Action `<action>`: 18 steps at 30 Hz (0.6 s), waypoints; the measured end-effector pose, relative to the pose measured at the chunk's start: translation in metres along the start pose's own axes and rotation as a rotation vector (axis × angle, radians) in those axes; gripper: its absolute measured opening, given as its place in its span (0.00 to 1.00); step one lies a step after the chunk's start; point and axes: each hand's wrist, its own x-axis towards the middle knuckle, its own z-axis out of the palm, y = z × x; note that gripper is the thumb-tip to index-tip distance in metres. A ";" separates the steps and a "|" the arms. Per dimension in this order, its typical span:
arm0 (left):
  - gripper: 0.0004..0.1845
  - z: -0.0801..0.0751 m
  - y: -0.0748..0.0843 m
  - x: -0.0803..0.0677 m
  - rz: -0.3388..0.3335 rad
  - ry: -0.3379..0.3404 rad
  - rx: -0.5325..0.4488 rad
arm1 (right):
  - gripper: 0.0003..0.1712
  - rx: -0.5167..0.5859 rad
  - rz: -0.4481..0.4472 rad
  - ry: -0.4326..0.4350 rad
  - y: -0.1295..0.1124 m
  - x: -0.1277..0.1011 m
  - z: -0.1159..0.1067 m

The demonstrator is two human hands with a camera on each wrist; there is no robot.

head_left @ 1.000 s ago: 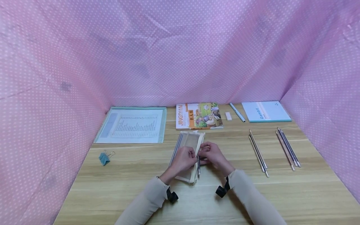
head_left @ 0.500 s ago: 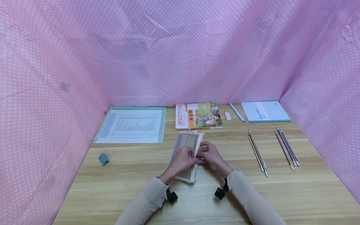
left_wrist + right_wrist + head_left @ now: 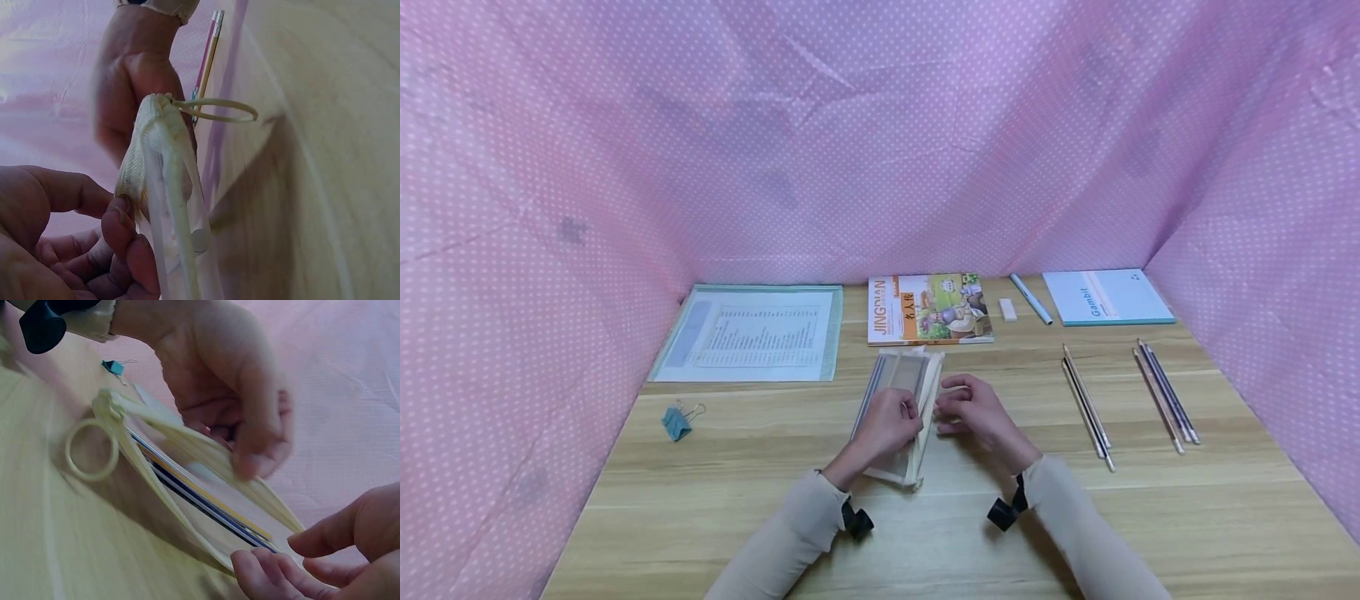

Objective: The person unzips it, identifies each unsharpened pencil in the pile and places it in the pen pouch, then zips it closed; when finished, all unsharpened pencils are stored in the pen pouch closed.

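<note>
A cream mesh pencil pouch (image 3: 901, 412) lies lengthwise near the middle of the counter (image 3: 1150, 517), at 6 o'clock of an orange-spined picture book (image 3: 929, 309). The left hand (image 3: 886, 427) grips the pouch's left flap, fingers curled over the upper edge, so the opening gapes toward 3 o'clock. In the right wrist view pencils (image 3: 206, 503) lie inside the pouch, and a ring pull (image 3: 91, 450) hangs off its near end, resting on the wood. The right hand (image 3: 976, 415) sits just beside the pouch at 3 o'clock, fingers loosely bent and holding nothing; its fingertips (image 3: 262, 572) are at the lower lip of the opening, whether touching it I cannot tell.

Farther out at 3 o'clock lie two loose groups of pencils, one nearer (image 3: 1086, 406) and one beyond (image 3: 1167, 394). At 1 o'clock are a white eraser (image 3: 1008, 309), a light blue pen (image 3: 1030, 299) and a Gambit notebook (image 3: 1107, 297). A clear folder with a printed sheet (image 3: 754, 332) lies at 10 o'clock, a teal binder clip (image 3: 679, 420) at 9 o'clock.
</note>
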 end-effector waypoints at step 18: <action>0.06 0.000 0.001 -0.003 0.005 0.015 -0.019 | 0.26 -0.364 -0.169 0.216 -0.015 -0.028 -0.121</action>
